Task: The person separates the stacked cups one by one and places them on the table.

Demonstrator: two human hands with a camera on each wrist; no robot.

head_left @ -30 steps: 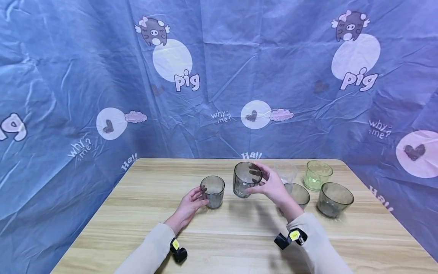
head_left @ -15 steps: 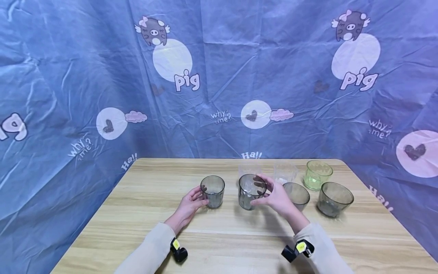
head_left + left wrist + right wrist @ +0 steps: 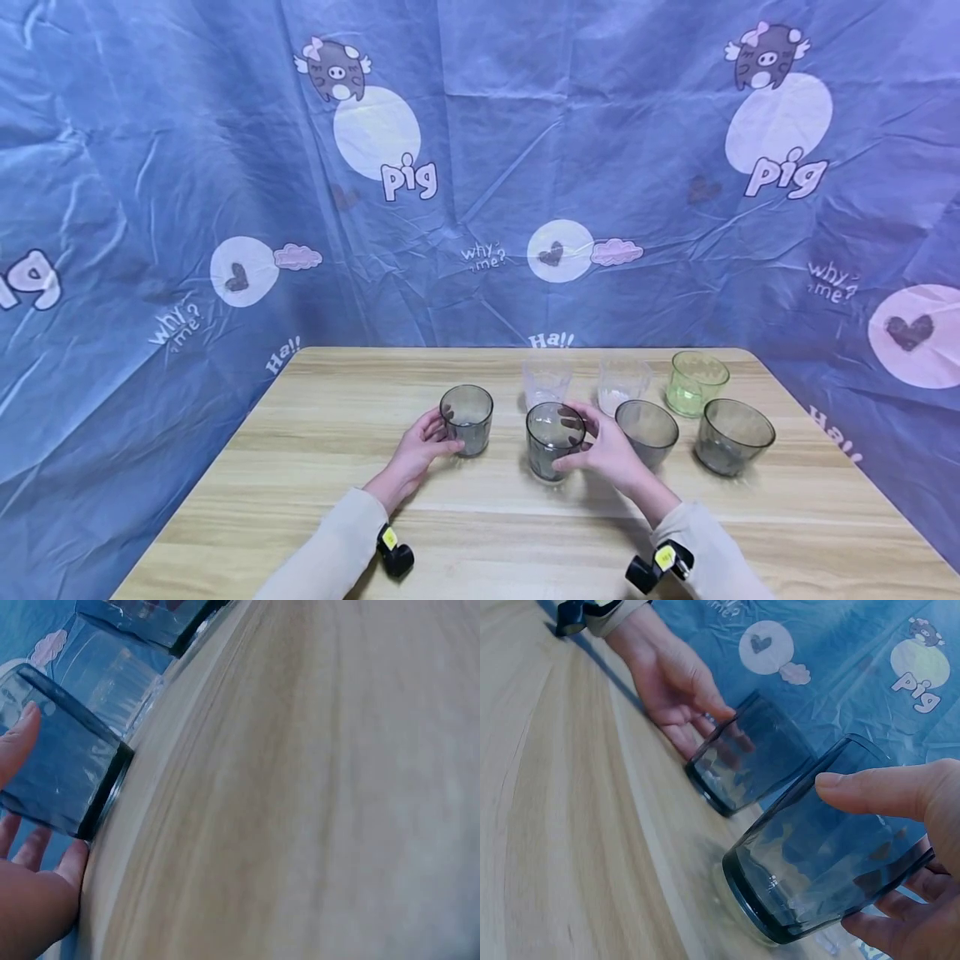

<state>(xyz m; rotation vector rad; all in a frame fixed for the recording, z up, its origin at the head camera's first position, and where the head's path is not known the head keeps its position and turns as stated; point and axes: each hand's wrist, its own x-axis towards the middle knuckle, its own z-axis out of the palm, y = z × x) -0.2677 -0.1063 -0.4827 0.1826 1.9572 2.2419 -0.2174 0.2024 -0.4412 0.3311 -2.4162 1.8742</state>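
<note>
My left hand (image 3: 414,454) holds a smoky grey drinking glass (image 3: 471,421) from its left side, thumb in front and fingers behind. That glass stands upright on the table; the left wrist view shows its base (image 3: 106,791) down at the wood. To its right, my right hand (image 3: 613,454) grips a second smoky grey glass (image 3: 546,446) between thumb and fingers. This one is upright too, its thick base (image 3: 754,904) close over the tabletop in the right wrist view. A gap separates the two glasses in the head view, and the fingers behind each show through the tinted walls.
Behind the right-hand glass are two clear glasses, one left (image 3: 546,383) and one right (image 3: 624,385). A green glass (image 3: 696,385) stands at the back right. Two wider smoky bowls, one by the right hand (image 3: 651,429) and another farther right (image 3: 731,437), sit on the wooden table (image 3: 315,467).
My right hand has brought its glass down and nearer to me, slightly rightward, uncovering the clear glass behind it. My left hand and its glass have stayed nearly in place.
</note>
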